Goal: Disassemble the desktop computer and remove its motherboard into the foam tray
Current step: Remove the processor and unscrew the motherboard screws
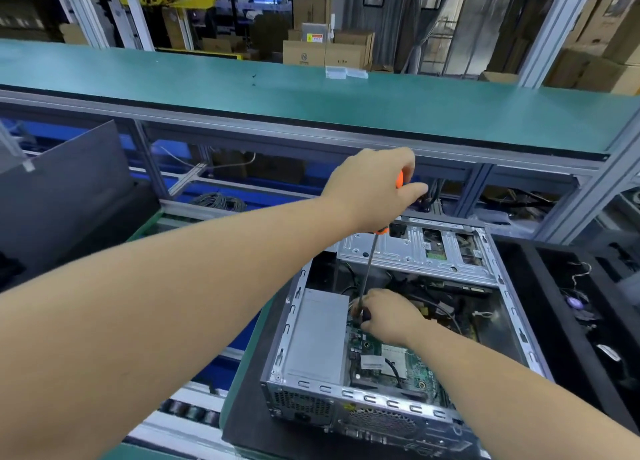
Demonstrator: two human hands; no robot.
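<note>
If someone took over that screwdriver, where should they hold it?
By the orange handle at the top, coming from above. The screwdriver stands nearly upright, tip down in the case, and the thin shaft offers little grip. The left hand wraps the handle while the right hand steadies the tip.

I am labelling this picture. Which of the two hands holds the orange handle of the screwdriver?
The left hand, raised above the computer case, grips the orange handle. The right hand, lower inside the case, is at the screwdriver shaft's tip end.
</note>
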